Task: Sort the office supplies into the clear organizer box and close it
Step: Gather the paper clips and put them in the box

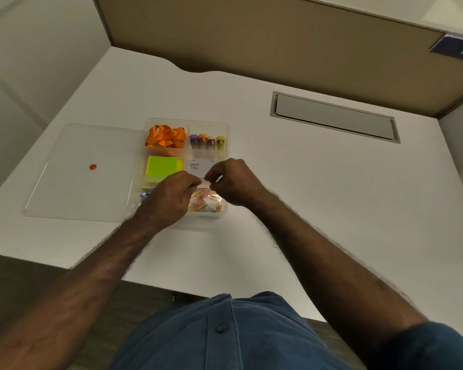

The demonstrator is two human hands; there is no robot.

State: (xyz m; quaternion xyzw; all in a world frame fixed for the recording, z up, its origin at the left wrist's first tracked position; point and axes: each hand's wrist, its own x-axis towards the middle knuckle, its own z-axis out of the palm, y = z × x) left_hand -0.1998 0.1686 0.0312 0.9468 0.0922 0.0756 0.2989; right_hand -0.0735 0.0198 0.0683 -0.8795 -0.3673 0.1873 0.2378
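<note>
left hand [169, 198] — knuckles up, fingers curled, thumb and forefinger pinched | right hand [231, 180] — same curl, fingertips almost touching the left's | both bare forearms reach forward, converging

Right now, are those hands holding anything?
Cannot tell: left hand and right hand pinch together over the paper clips, anything held too small to see.

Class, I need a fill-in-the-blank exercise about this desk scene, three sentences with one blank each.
1. The clear lid lies flat on the desk to the ____ of the organizer box.
2. The small dot on the lid is ____.
3. The ribbon in the box's far-left compartment is ____.

Missing words: left; red; orange
</note>
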